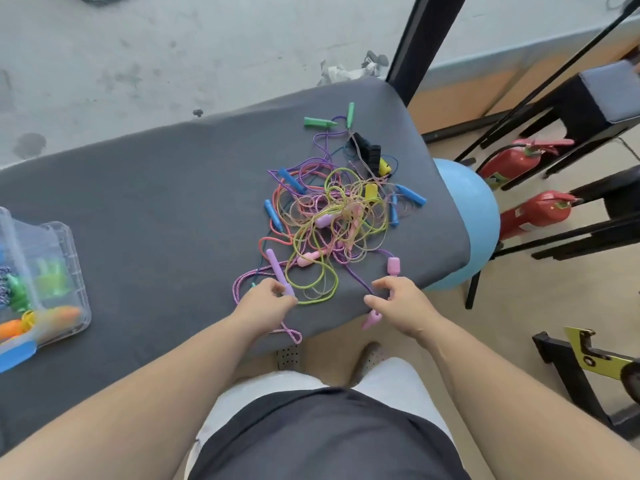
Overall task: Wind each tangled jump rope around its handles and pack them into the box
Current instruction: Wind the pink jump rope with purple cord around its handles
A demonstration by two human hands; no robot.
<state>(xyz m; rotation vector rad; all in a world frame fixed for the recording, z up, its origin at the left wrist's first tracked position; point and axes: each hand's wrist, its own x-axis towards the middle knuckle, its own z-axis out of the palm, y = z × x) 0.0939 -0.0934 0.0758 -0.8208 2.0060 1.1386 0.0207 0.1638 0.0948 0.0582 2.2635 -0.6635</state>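
At lower centre, the left hand (pixel 268 299) grips a rigid lilac plastic handle (pixel 280 273); the right hand (pixel 398 303) pinches limp purple cord (pixel 360 280). Handles offer surest hold.

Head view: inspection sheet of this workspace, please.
Surface: grey padded bench.
Job's things: tangled ropes in a pile at the right end; clear box at the left edge, already holding some wound ropes.
Clutter: nothing seen.
Grips: left hand shut on a purple handle; right hand pinching a purple cord, pink handle hanging below it.
Cables: nothing seen.
Surroundings: blue ball, two red extinguishers, black frames, concrete floor.
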